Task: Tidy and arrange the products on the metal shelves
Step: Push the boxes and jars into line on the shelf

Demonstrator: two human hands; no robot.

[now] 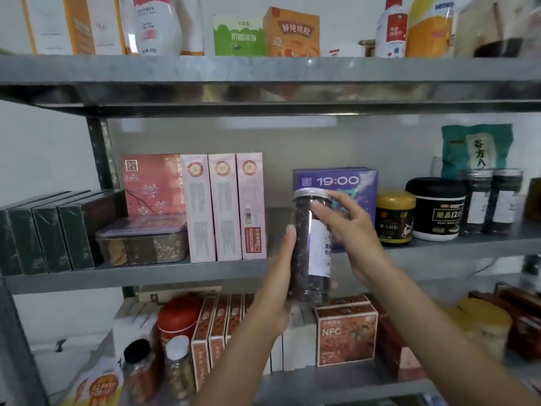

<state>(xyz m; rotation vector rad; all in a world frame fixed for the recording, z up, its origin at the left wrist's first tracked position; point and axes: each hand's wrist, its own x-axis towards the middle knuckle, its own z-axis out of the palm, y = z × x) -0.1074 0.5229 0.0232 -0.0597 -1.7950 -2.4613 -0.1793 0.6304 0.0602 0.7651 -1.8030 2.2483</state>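
- I hold a clear jar (310, 247) of dark dried bits with a silver lid in both hands, off the shelves, roughly upright.
- My left hand (278, 276) grips the jar low on its left side; the thumb lies up along the wall, and the other fingers are hidden behind it.
- My right hand (348, 227) wraps the upper right part just under the lid, fingertips curled onto the front above the white label.
- The jar sits in front of the middle shelf (175, 273), before the gap between three pink boxes (224, 206) and a purple box (351, 183) marked 19:00; its lid overlaps the purple box in my view.
- Left of the pink boxes: a pink blossom box (152, 186), a clear lidded tub (143, 241) in front of it, then a row of dark green boxes (44, 238).
- Right of the purple box: a yellow-lidded jar (395, 218), a black pot (436, 209), two dark jars (491, 200) much like mine, and a teal bag (477, 148) behind them.
- On the top shelf (263, 80): boxes and white bottles, blurred.
- On the lower shelf, under my hands: orange cartons (222, 326), an NFC box (345, 335), a red tin (178, 317) and small jars (158, 373).
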